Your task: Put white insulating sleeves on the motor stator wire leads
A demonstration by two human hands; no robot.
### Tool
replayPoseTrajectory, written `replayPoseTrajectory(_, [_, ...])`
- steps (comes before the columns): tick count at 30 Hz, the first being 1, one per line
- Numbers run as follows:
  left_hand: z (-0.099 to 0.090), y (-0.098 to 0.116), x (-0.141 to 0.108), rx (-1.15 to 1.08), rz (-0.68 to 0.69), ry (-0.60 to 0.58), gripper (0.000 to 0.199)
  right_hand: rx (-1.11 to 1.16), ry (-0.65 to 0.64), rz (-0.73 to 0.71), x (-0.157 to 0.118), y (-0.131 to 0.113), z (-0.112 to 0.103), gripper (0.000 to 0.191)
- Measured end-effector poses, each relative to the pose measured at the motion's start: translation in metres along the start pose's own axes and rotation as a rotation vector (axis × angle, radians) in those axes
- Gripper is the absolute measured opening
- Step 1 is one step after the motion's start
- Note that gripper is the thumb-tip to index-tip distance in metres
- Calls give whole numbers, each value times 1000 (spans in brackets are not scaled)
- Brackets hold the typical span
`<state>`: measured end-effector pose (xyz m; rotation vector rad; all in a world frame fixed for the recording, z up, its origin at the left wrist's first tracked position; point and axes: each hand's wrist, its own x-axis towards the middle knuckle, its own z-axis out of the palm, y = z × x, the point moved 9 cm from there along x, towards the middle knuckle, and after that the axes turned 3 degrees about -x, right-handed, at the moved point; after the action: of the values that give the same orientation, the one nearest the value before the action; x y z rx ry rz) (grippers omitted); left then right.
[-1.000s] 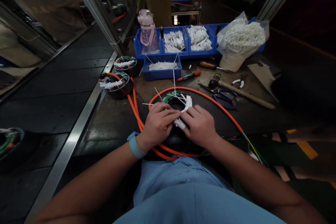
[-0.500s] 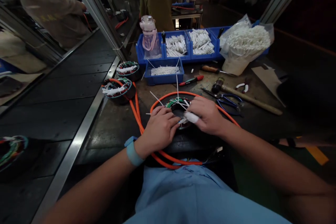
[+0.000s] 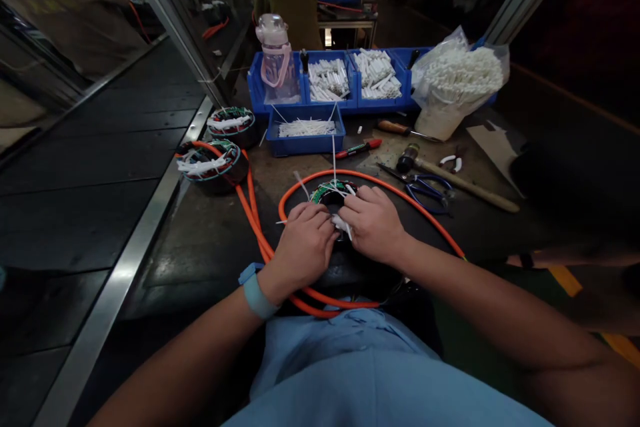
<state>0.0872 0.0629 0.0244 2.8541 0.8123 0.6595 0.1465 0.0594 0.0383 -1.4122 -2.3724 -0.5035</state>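
Note:
A ring-shaped wound part [image 3: 323, 195] with green and white bits lies on the dark bench in front of me, white ties sticking up from it. My left hand [image 3: 309, 240] rests on its left side, fingers curled and pressed together at the rim; what they grip is hidden. My right hand [image 3: 374, 221] is closed at the right side, with a thin white strip between thumb and fingers. White material on the ring shows between both hands. An orange cable [image 3: 400, 192] loops behind and around the ring.
Blue bins [image 3: 354, 107] of white tubes stand at the back, with a blue tray [image 3: 306, 145] of ties before them. Two wound rings [image 3: 213, 167] sit left. Pliers [image 3: 431, 193], a mallet [image 3: 467, 185], a screwdriver [image 3: 393, 127] and a marker [image 3: 357, 149] lie right. A person stands beyond.
The view has shifted, so the bench items appear slightly further left and up. My right hand has turned, its white-covered thumb now mostly hidden. My left hand stays at the ring.

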Motion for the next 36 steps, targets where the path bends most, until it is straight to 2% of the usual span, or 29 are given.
replayPoseTrajectory(7, [0,1,0,-93,10,-36,18,44,-345,6,21,3,33,18])
replayPoseTrajectory(10, [2,-3,0,-101,-48,-53,21,85,-360,49,23,6,33,21])
replayPoseTrajectory(12, [-1,-13,0,-100,-78,-47,30,227,-327,70,19,15,27,23])
replayPoseTrajectory(14, [-5,-19,0,-137,-28,-95,33,426,-267,116,7,39,18,24])
replayPoseTrajectory(15, [-7,-20,-1,-171,14,-138,31,489,-233,168,-3,59,14,26])
replayPoseTrajectory(17, [-10,-21,-5,-237,64,-211,29,431,-195,360,-32,112,11,31])
replayPoseTrajectory(19, [-15,-25,-9,-264,-6,-182,39,201,-308,554,-70,163,21,34])
replayPoseTrajectory(20, [-17,-29,-10,-266,-75,-130,43,128,-399,592,-87,180,29,39])
replayPoseTrajectory(22, [-19,-34,-12,-278,-201,-40,41,70,-547,592,-110,199,45,49])
replayPoseTrajectory(24, [-16,-35,-11,-308,-251,-44,32,91,-617,560,-116,204,55,59])
replayPoseTrajectory(26, [-11,-32,-7,-327,-224,-144,29,113,-664,559,-115,205,60,69])
replayPoseTrajectory(29, [-14,-30,-4,-286,-176,-248,31,79,-762,562,-113,205,58,78])
replayPoseTrajectory(31, [-17,-32,-5,-263,-209,-233,38,33,-788,556,-115,206,50,79])
replayPoseTrajectory(33, [-14,-36,-7,-284,-276,-203,45,15,-755,571,-121,209,38,78])
replayPoseTrajectory(36, [-6,-39,-11,-336,-331,-201,49,77,-575,612,-126,206,13,69])
